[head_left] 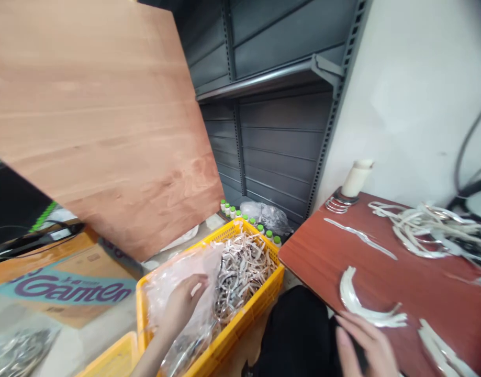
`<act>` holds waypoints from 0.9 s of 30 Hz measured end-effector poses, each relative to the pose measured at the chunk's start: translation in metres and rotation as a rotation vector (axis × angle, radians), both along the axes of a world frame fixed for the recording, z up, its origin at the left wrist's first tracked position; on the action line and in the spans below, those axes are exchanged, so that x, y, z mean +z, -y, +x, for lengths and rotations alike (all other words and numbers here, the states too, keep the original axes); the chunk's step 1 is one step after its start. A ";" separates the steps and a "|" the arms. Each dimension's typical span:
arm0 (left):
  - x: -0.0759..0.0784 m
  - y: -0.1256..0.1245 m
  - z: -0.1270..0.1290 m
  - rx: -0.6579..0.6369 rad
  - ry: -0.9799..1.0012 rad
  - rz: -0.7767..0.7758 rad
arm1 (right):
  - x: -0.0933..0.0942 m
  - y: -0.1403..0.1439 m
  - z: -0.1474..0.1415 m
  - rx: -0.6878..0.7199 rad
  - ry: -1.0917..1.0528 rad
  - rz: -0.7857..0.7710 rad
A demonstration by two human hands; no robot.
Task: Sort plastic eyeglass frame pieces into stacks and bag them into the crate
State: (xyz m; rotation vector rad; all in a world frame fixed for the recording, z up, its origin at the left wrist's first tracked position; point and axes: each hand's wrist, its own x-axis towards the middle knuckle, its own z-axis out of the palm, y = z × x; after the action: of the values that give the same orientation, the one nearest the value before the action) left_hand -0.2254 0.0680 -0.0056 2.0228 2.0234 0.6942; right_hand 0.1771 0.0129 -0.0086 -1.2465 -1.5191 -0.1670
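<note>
**Left hand in the yellow crate, right hand at the counter's near edge**

The left hand (184, 302) reaches down into the yellow slatted plastic crate (259, 298), its fingers closed on a crumpled clear plastic bag (177, 277) that fills the crate's near half. Just beyond that hand, the far half is heaped with thin curved pale metal strips (242, 267). The crate's rim closes in tight around the hand, and a second yellow crate's edge (110, 358) lies just below the wrist.

The right hand (364, 345) rests flat and released at the near edge of the reddish-brown wooden counter (314, 246), fingers spread, holding nothing. Just above its fingertips lies a curved white strip bundle (361, 306); more white strips (440, 345) lie to its right. Beyond it the counter runs bare up to a tangle of white strips (421, 228) and a cream cylinder on wire rings (354, 180) at the far corner.

A large plywood sheet (91, 115) leans above the left hand. Grey metal shelving (271, 131) backs the room, with small green-capped bottles (240, 214) on the floor behind the crate.
</note>
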 end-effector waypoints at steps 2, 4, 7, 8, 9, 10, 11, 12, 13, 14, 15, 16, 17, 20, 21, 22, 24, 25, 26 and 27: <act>0.021 0.014 0.033 -0.200 0.040 -0.054 | 0.004 0.003 -0.024 0.180 -0.022 -0.150; 0.040 0.029 0.061 -0.412 0.121 -0.226 | 0.005 0.002 -0.039 0.307 -0.093 -0.318; 0.061 0.044 0.089 -0.611 0.261 -0.480 | 0.008 0.001 -0.044 0.542 -0.213 -0.562; 0.066 0.047 0.095 -0.632 0.303 -0.538 | 0.009 0.003 -0.042 0.628 -0.258 -0.632; 0.070 0.047 0.100 -0.633 0.341 -0.584 | 0.011 0.005 -0.040 0.698 -0.313 -0.699; 0.073 0.046 0.104 -0.623 0.380 -0.623 | 0.012 0.009 -0.038 0.740 -0.377 -0.763; 0.075 0.043 0.107 -0.601 0.424 -0.652 | 0.013 0.013 -0.035 0.754 -0.445 -0.818; 0.075 0.039 0.111 -0.573 0.477 -0.669 | 0.013 0.017 -0.032 0.752 -0.507 -0.862; 0.073 0.035 0.115 -0.546 0.535 -0.678 | 0.013 0.021 -0.030 0.745 -0.564 -0.898; 0.069 0.030 0.118 -0.520 0.596 -0.681 | 0.010 0.025 -0.027 0.743 -0.616 -0.922; 0.063 0.024 0.122 -0.498 0.651 -0.676 | 0.007 0.027 -0.025 0.750 -0.666 -0.937; 0.056 0.019 0.125 -0.480 0.692 -0.665 | 0.002 0.030 -0.024 0.766 -0.717 -0.948; 0.047 0.014 0.127 -0.467 0.712 -0.656 | -0.004 0.031 -0.022 0.782 -0.775 -0.964; 0.023 0.001 0.136 -0.469 0.598 -0.592 | -0.023 0.032 -0.020 0.769 -0.951 -1.027; 0.017 -0.001 0.139 -0.456 0.511 -0.514 | -0.028 0.032 -0.020 0.741 -0.991 -1.038; 0.013 -0.001 0.144 -0.426 0.416 -0.404 | -0.033 0.031 -0.020 0.707 -1.021 -1.039; 0.010 0.005 0.158 -0.334 0.260 -0.150 | -0.039 0.030 -0.020 0.633 -1.062 -1.024; 0.010 0.012 0.167 -0.294 0.218 -0.056 | -0.041 0.029 -0.020 0.601 -1.080 -1.009; 0.010 0.020 0.177 -0.270 0.204 -0.009 | -0.042 0.029 -0.021 0.574 -1.095 -0.990; 0.010 0.029 0.188 -0.272 0.214 -0.013 | -0.044 0.028 -0.021 0.548 -1.102 -0.972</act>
State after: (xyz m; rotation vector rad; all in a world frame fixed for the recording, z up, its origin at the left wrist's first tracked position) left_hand -0.0372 0.0390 0.0043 2.0631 1.5949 0.7971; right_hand 0.1557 -0.0155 -0.0521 -1.1899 -0.8281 1.5237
